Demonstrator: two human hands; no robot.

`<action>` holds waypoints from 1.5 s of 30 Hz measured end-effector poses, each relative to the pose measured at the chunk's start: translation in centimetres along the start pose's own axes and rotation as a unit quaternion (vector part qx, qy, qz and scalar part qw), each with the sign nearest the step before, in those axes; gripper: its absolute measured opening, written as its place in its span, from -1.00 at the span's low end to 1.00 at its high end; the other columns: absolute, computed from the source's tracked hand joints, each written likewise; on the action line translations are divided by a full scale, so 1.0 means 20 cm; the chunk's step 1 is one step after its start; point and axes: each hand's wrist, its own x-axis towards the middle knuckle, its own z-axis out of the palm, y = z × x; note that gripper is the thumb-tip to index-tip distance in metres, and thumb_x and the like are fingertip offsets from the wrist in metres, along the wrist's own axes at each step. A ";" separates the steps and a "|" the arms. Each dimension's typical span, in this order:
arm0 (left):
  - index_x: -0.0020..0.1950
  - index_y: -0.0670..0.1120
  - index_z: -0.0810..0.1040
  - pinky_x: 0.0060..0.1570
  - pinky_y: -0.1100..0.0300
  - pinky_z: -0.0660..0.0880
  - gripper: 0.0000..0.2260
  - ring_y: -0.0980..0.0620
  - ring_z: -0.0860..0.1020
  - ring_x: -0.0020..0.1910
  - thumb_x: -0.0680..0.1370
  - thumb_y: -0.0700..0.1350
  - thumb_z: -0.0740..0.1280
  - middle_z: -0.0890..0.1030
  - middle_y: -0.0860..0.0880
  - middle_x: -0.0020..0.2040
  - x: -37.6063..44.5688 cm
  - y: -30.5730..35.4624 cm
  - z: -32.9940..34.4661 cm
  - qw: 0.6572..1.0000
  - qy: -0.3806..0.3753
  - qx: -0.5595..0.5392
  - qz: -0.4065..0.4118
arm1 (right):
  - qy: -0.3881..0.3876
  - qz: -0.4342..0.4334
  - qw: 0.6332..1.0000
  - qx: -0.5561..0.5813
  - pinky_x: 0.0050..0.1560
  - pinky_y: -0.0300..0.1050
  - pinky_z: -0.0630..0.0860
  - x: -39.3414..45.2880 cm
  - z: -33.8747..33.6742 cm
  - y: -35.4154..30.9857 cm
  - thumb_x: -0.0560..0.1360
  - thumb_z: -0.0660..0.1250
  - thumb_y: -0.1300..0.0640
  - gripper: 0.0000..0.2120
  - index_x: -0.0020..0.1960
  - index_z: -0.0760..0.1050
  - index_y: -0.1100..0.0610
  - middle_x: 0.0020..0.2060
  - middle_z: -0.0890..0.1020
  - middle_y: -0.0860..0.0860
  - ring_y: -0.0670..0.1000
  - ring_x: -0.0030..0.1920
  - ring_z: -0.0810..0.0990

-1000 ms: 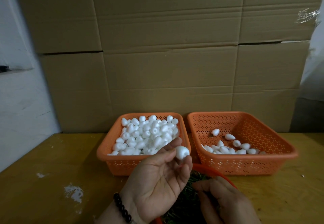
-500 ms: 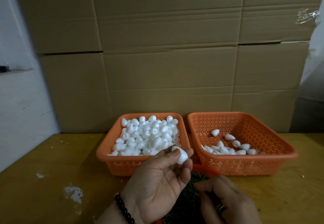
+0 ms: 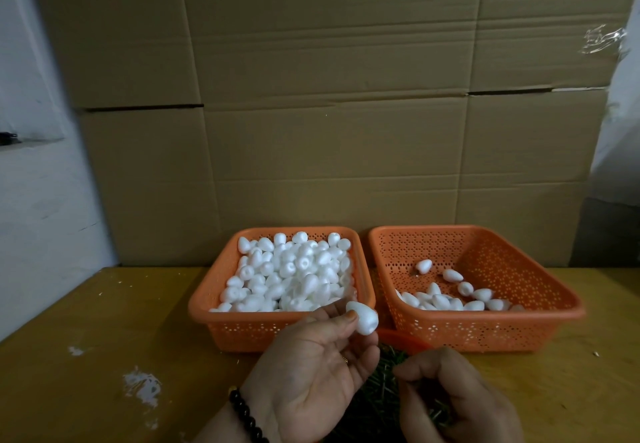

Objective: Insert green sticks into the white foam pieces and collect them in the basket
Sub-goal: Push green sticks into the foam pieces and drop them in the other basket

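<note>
A white foam piece (image 3: 363,318), egg-shaped and matte, sat pinched between the thumb and fingertips of the left hand (image 3: 311,373), palm up, just before the left basket (image 3: 277,328). The right hand (image 3: 457,397) curled its fingers down into a pile of thin green sticks (image 3: 384,390); whether it held one could not be told. The left basket, orange perforated plastic, brimmed with foam pieces; the right basket (image 3: 491,328) held a scattering. Both stood on the yellow tabletop (image 3: 104,338).
</note>
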 end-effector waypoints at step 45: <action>0.02 -0.27 0.55 -0.26 0.05 0.63 -0.70 -0.14 0.62 -0.16 0.31 -0.43 0.27 0.64 -0.28 -0.08 -0.04 -0.04 0.08 0.999 -0.041 0.008 -0.004 | 0.001 0.222 0.966 0.132 -0.29 -0.33 0.55 0.06 -0.05 -0.03 0.20 0.42 -0.07 -0.85 -0.22 0.62 -0.13 -0.38 0.68 -0.08 -0.18 -0.35 0.65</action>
